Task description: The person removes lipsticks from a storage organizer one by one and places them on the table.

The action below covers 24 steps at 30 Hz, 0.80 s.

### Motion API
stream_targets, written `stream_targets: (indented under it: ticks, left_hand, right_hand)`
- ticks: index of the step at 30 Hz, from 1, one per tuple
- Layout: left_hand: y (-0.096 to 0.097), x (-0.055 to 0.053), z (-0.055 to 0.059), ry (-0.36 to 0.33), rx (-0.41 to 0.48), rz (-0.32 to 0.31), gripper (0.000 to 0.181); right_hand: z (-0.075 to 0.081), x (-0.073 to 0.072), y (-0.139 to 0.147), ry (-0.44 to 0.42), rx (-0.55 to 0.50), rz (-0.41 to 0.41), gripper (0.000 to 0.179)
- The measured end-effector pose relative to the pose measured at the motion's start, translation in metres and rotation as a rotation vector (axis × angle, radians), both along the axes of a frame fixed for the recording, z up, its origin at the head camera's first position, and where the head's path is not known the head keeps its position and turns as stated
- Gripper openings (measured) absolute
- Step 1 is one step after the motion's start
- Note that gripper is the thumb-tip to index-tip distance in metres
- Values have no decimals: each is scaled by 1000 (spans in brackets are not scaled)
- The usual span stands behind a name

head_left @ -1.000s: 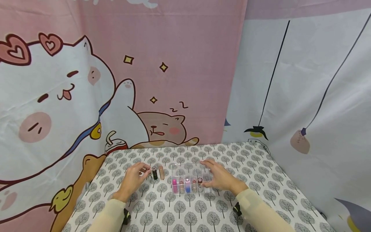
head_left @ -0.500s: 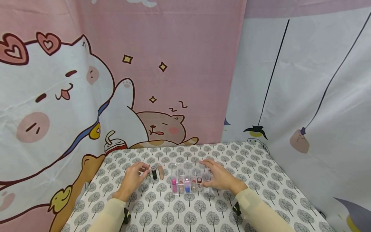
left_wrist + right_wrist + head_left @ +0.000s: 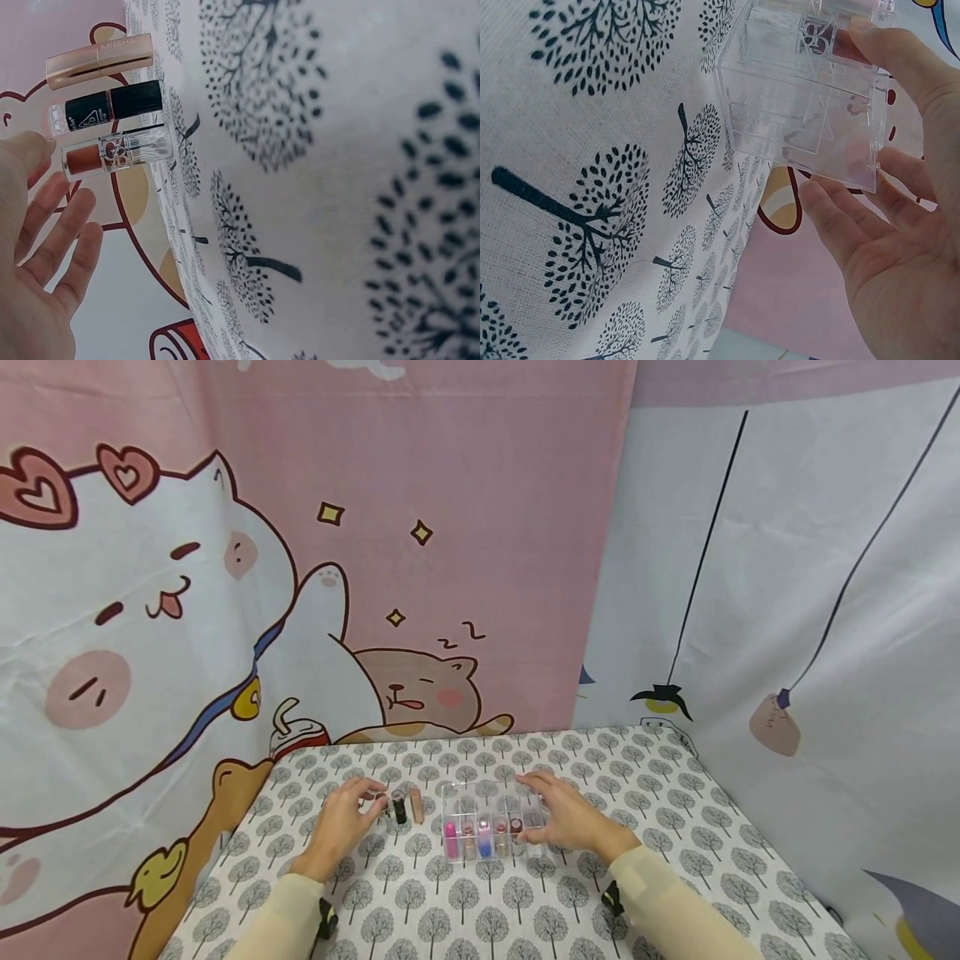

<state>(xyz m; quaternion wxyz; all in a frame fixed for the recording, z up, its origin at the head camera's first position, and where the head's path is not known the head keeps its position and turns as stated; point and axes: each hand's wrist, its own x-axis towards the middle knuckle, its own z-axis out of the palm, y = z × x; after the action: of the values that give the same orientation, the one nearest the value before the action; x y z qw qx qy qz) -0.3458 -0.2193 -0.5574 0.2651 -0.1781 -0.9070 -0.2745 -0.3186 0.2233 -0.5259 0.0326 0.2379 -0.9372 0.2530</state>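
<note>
On tree-print cloth [image 3: 420, 918], right fingers [image 3: 537, 837] partly hide the organizer [image 3: 795, 101] — edges faint.

Cartoon backdrop [image 3: 517, 527], tree-print tablecloth [image 3: 465, 910]

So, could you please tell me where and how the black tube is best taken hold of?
I'd pinch the upper part of the black tube, coming from above, fingers at front and back. It stands upright and slim, with the clear tube on one side and the beige tube on the other, so its flanks look tighter to reach.
</note>
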Motion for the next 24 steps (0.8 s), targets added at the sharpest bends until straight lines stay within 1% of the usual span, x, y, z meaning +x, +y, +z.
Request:
stream_targets:
  ticks: [7, 14, 17, 24]
  left_hand:
    - [-1, 1, 4, 10, 0, 6, 17]
    - [1, 0, 9, 68, -1, -14, 17]
    - [3, 0, 12, 90, -4, -11, 16]
    - [6, 2, 17, 109, 15, -13, 18]
  right_hand:
    - [0, 0, 0, 7, -3, 0, 107]
    - [-2, -1, 1, 11, -1, 4, 108]
    - [-1, -2, 1, 15, -4, 7, 108]
    - [-1, -1, 1, 7, -4, 1, 108]
